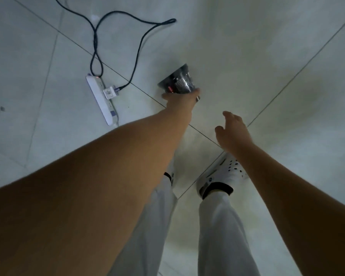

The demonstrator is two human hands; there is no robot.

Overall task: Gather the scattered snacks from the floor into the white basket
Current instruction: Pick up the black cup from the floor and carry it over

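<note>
Closest to the lens, the left forearm (pixel 88 196) fills the lower left corner, cut off by the frame edge. At far left one small dark speck (pixel 2 108) sits on the pale tiled floor (pixel 267 56); what it is cannot be made out. Next comes one white power strip (pixel 101 100) lying at a slant, with one white plug adapter (pixel 110 93) seated in it and a tiny red light at its far end. One black cable (pixel 96 36) loops away from the strip towards the top of the view, where it runs out of frame.

Right of the strip, one dark, glossy snack packet (pixel 177 80) is just above a dark grout line. The left hand (pixel 180 98) grips its near end, with a ring (pixel 197 99) on one finger; the fingers themselves are hidden under the packet. Its wide sealed edge points away from the person, tipped slightly left. The hand covers the near end, so the long axis is hard to judge, as is whether the packet touches the floor. The print on it is too blurred to read.

Further right, the right hand (pixel 233 130) hovers apart from the packet, fingers loose and spread, holding nothing. Below are two legs in light trousers (pixel 223 236) and two white clogs: the left clog (pixel 172 176) mostly hidden behind the forearm, the right clog (pixel 225 174) showing its perforated top.
</note>
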